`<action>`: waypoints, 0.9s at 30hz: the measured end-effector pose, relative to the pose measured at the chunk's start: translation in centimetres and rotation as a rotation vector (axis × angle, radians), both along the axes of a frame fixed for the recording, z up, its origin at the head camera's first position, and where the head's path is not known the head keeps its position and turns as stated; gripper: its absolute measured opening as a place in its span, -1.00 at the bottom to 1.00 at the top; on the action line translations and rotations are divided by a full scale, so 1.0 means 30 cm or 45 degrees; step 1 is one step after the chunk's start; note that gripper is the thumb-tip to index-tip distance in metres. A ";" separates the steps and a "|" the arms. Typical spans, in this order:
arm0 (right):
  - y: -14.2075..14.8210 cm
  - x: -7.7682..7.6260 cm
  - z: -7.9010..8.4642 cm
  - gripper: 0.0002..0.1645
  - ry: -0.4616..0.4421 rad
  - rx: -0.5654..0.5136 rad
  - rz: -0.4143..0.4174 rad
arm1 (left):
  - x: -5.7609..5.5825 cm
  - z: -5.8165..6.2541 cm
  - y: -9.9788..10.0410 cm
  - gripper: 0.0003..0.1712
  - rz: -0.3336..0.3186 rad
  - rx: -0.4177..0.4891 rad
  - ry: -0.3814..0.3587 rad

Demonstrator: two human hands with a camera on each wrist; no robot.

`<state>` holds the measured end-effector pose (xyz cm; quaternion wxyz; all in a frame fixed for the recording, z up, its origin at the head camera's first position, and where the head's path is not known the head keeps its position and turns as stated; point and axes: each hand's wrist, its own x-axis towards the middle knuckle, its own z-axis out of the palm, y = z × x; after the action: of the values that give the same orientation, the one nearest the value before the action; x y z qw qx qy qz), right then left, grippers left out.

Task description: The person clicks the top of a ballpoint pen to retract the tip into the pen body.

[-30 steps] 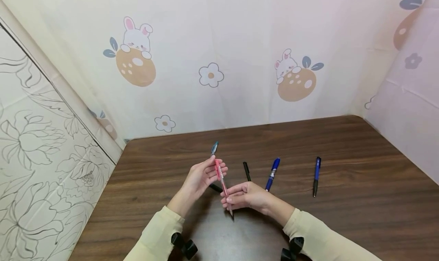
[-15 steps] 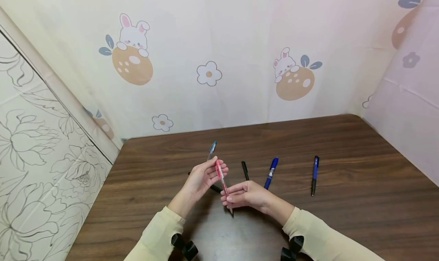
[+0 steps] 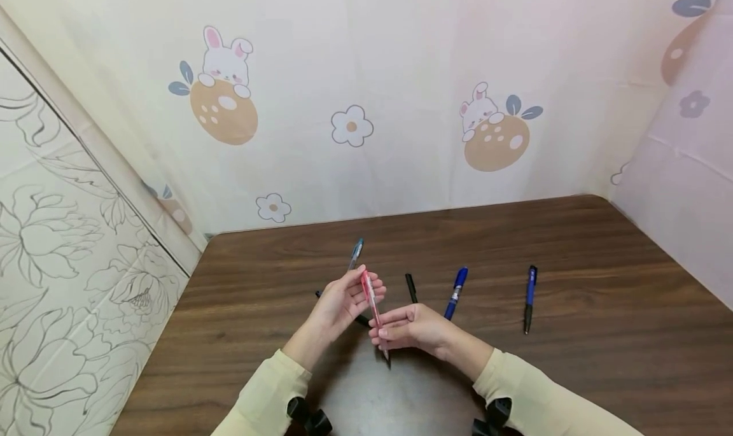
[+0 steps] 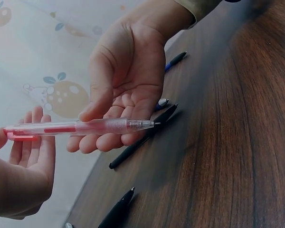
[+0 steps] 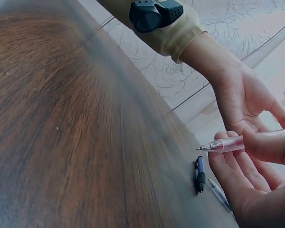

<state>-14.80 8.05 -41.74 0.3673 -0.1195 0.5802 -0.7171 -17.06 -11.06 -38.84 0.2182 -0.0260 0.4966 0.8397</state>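
Observation:
A pink click pen [image 3: 371, 298] with a clear barrel is held tilted over the table, its metal writing tip exposed and pointing toward the wearer. My right hand [image 3: 409, 328] pinches its lower barrel between thumb and fingers, palm turned up in the left wrist view. At the pen's upper end is my left hand [image 3: 342, 301], its thumb against the clicker end and its fingers loosely extended behind the barrel. In the right wrist view the pink pen [image 5: 228, 144] shows its tip just beyond the right fingers.
On the brown wooden table [image 3: 240, 309] lie a teal-capped pen [image 3: 356, 253], a black pen [image 3: 411, 288], a blue pen [image 3: 456, 293] and a blue-and-black pen [image 3: 530, 299]. Another dark pen [image 3: 362, 320] is partly hidden under the left hand. Patterned curtains [image 3: 401, 168] stand behind.
My left hand shifts very slightly right and down at the pen's upper end. The right hand keeps its pinch; the head view wobbles a little.

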 end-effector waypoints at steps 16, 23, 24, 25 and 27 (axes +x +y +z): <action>-0.011 0.026 0.008 -0.43 -0.049 -0.071 0.008 | -0.003 -0.003 -0.004 -0.72 -0.026 -0.001 -0.041; -0.007 0.021 0.013 -0.42 -0.023 -0.058 -0.001 | -0.016 0.003 -0.005 -0.71 -0.046 0.002 -0.054; -0.006 0.021 0.014 -0.42 -0.017 -0.057 -0.001 | -0.016 0.004 -0.005 -0.71 -0.046 0.002 -0.058; -0.005 0.021 0.014 -0.42 -0.012 -0.057 -0.001 | -0.017 0.004 -0.005 -0.71 -0.041 -0.001 -0.068; -0.004 0.020 0.013 -0.42 -0.008 -0.059 0.004 | -0.017 0.004 -0.005 -0.70 -0.035 -0.003 -0.082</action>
<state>-14.19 7.92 -41.34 0.3674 -0.1268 0.5620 -0.7302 -17.56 -11.22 -38.72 0.2455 -0.0466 0.4907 0.8347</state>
